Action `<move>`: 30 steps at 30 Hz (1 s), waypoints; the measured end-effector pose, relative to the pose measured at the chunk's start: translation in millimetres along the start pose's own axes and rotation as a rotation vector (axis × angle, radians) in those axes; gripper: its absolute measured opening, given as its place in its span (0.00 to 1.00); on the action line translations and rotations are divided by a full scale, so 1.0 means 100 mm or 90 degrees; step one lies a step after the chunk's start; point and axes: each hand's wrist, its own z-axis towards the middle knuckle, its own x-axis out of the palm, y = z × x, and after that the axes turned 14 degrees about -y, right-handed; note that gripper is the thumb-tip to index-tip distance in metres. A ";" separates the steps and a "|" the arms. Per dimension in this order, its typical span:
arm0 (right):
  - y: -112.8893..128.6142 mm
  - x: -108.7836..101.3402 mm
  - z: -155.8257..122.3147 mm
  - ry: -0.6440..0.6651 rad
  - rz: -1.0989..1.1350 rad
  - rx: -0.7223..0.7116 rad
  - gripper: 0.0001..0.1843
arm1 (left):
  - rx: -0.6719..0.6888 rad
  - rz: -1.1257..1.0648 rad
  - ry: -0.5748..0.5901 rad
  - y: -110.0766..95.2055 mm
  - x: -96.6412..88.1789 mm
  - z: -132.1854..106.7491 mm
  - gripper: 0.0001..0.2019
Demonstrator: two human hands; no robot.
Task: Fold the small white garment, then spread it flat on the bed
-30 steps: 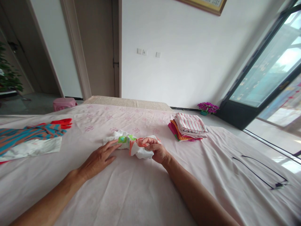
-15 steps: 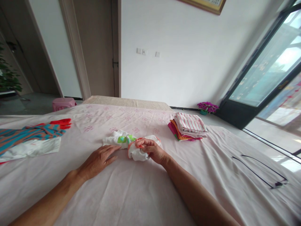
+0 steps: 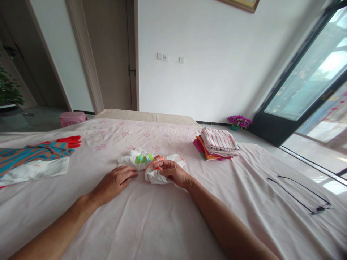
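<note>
A small white garment (image 3: 157, 177) with orange trim and a green print lies crumpled on the pale pink bedsheet (image 3: 151, 224). My right hand (image 3: 175, 172) pinches its orange edge between thumb and fingers, and part of the cloth is bunched beneath. The garment's exact kind cannot be made out. At its left end my left hand (image 3: 115, 182) rests palm down, fingers stretched toward the white cloth, fingertips at or touching its edge.
A stack of folded clothes (image 3: 217, 144) stands to the right, striped piece on top. Eyeglasses (image 3: 303, 195) lie at the far right. On the left are a blue-and-brown striped garment (image 3: 35, 155) and red cloth (image 3: 71, 141). Beyond is a pink stool (image 3: 72, 118).
My right hand has drawn the orange-trimmed edge slightly to the left. My left hand stays by the garment's left end, its fingers a little closer together.
</note>
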 end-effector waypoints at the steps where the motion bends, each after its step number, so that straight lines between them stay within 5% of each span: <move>1: 0.00 0.00 0.00 0.000 -0.004 -0.005 0.17 | 0.001 -0.001 -0.002 0.00 0.00 0.00 0.15; 15: 0.00 0.09 0.00 0.027 -0.080 -0.030 0.16 | -0.011 -0.007 -0.026 0.01 0.01 0.01 0.14; 30: -0.12 0.04 0.06 -0.063 -0.074 -0.048 0.18 | -0.021 0.005 0.001 0.02 0.02 0.00 0.15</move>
